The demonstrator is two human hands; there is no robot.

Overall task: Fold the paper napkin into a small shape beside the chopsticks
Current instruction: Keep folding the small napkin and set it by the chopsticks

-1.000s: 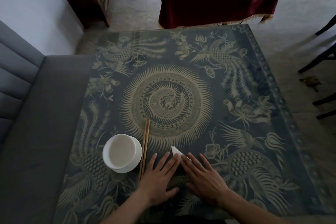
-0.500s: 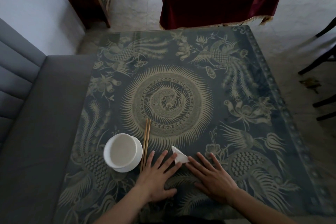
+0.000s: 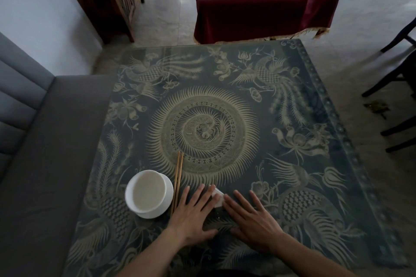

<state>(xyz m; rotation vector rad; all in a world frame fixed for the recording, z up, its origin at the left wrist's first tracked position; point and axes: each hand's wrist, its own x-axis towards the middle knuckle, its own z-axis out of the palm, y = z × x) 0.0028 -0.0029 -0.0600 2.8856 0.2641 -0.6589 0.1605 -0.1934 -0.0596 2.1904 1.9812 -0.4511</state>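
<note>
A small folded white paper napkin (image 3: pixel 218 198) lies on the patterned table near its front edge, mostly covered by fingers. My left hand (image 3: pixel 193 213) lies flat, fingers spread, its fingertips pressing on the napkin's left part. My right hand (image 3: pixel 249 218) lies flat too, its fingertips touching the napkin's right edge. A pair of wooden chopsticks (image 3: pixel 177 177) lies just left of my left hand, pointing away from me. Neither hand grips anything.
A white bowl on a white saucer (image 3: pixel 148 195) stands left of the chopsticks. The table (image 3: pixel 292 164) carries a dark blue and gold phoenix pattern. A grey sofa (image 3: pixel 33 164) is at left, a maroon-clothed table (image 3: pixel 258 0) behind, dark chair legs (image 3: pixel 396 74) at right.
Both hands have slid in over the napkin, which is now pressed flatter and more covered; earlier its white corner stuck up beyond the fingertips.
</note>
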